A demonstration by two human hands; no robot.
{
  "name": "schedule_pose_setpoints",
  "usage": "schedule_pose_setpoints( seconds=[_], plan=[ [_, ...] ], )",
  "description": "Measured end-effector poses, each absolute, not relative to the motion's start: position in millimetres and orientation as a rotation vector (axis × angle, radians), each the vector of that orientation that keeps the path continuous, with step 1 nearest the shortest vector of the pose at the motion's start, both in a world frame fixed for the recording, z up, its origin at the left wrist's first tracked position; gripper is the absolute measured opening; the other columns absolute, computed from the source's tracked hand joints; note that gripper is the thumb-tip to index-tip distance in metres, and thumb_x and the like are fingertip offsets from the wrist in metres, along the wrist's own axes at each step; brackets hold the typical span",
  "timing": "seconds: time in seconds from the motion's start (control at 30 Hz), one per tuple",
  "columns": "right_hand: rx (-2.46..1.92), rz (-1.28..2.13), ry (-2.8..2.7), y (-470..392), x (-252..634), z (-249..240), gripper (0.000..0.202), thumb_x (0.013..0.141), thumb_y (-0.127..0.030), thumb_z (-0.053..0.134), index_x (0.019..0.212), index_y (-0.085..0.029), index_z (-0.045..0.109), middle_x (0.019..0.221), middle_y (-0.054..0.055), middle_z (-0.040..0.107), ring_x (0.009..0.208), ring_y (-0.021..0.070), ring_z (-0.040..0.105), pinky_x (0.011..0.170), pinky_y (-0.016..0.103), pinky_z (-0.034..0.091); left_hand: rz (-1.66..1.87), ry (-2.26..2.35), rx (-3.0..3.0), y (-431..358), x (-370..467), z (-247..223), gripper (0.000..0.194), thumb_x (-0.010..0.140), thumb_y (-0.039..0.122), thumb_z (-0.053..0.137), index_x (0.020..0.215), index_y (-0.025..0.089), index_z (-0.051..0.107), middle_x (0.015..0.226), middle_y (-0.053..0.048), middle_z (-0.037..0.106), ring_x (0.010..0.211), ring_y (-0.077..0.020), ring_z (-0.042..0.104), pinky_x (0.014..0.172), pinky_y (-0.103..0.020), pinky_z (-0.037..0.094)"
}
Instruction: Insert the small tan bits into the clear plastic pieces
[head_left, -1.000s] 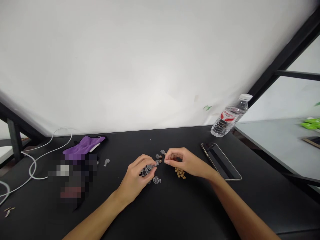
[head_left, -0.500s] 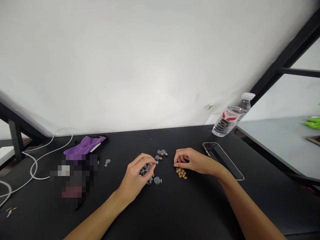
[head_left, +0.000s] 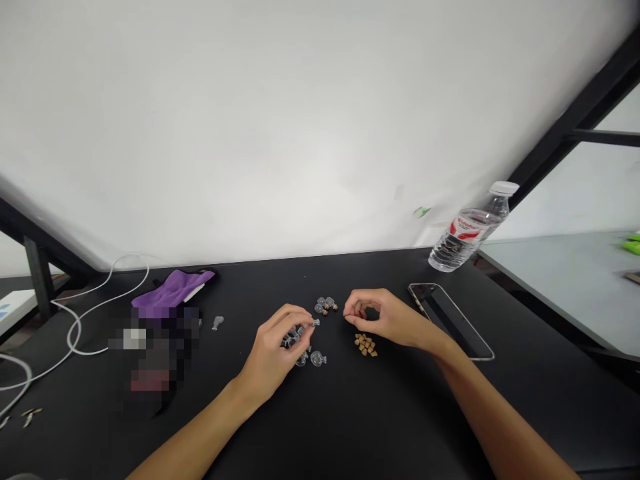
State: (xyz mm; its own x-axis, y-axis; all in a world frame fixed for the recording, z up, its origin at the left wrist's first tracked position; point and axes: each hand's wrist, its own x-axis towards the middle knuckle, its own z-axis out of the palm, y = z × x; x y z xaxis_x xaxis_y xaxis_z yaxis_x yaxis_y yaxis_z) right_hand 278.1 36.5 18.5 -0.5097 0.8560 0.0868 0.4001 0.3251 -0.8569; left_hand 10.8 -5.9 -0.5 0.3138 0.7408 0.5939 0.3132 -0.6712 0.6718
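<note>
My left hand [head_left: 280, 343] is closed in a pinch on a tiny clear glass bottle [head_left: 316, 323], whose neck pokes out to the right past the fingertips. Below those fingers lie several more glass bottles [head_left: 317, 359], partly covered by the hand. My right hand [head_left: 373, 312] is closed, thumb and forefinger pressed together; whatever may be between the tips is too small to make out. Just under it sits a small pile of cork stoppers [head_left: 365, 345]. Between and beyond the hands, a group of glass bottles with corks in their necks [head_left: 321, 307] rests on the black table [head_left: 320, 427].
A phone [head_left: 453, 323] and a water bottle [head_left: 473, 230] are on the right. At left are a purple cloth [head_left: 173, 293], a white cable [head_left: 75, 327] and a lone glass piece [head_left: 218, 323]. The white wall [head_left: 300, 133] rises behind the table.
My right hand has moved up and slightly left, off the cork pile, and its fingertips have come together. The left hand keeps its hold on the glass bottle. The view has shifted slightly.
</note>
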Motion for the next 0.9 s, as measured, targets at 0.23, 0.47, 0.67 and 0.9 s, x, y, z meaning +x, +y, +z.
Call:
schedule_pose_setpoints(
  seconds=[0.23, 0.47, 0.67, 0.9],
  plan=[
    [-0.999, 1.403, -1.814, 30, 259, 15, 0.031, 0.088, -0.046, 0.076, 0.095, -0.017, 0.072, 0.088, 0.007, 0.077, 0.085, 0.0221, 0.074, 0.084, 0.036, 0.058, 1.349, 0.934, 2.146, -5, 10, -2, 0.015, 0.095, 0.01, 0.064, 0.105, 0.02, 0.068, 0.101, -0.006, 0.069, 0.088, -0.0162, 0.065, 0.08, -0.029, 0.054],
    [-0.948, 1.415, -1.698, 24, 248, 16, 0.031, 0.084, -0.045, 0.08, 0.094, -0.016, 0.072, 0.082, 0.007, 0.076, 0.078, 0.0212, 0.075, 0.077, 0.035, 0.061, 1.371, 0.949, 2.128, -4, 12, 0, 0.013, 0.095, 0.011, 0.064, 0.104, 0.02, 0.069, 0.098, -0.006, 0.069, 0.085, -0.0161, 0.064, 0.077, -0.029, 0.053],
    [-0.906, 1.41, -1.687, 23, 240, 13, 0.03, 0.086, -0.044, 0.079, 0.096, -0.017, 0.072, 0.082, 0.007, 0.077, 0.082, 0.0224, 0.076, 0.083, 0.037, 0.061, 1.363, 0.957, 2.1, -3, 11, -2, 0.014, 0.095, 0.012, 0.065, 0.105, 0.02, 0.069, 0.098, -0.006, 0.07, 0.083, -0.0161, 0.065, 0.077, -0.03, 0.053],
    [-0.879, 1.393, -1.669, 23, 238, 9, 0.025, 0.086, -0.039, 0.08, 0.095, -0.017, 0.074, 0.088, 0.007, 0.076, 0.087, 0.0219, 0.074, 0.085, 0.036, 0.059, 1.358, 0.967, 2.057, -5, 12, -1, 0.013, 0.092, 0.014, 0.071, 0.104, 0.02, 0.071, 0.091, -0.004, 0.07, 0.081, -0.0161, 0.066, 0.078, -0.03, 0.053]
  ],
)
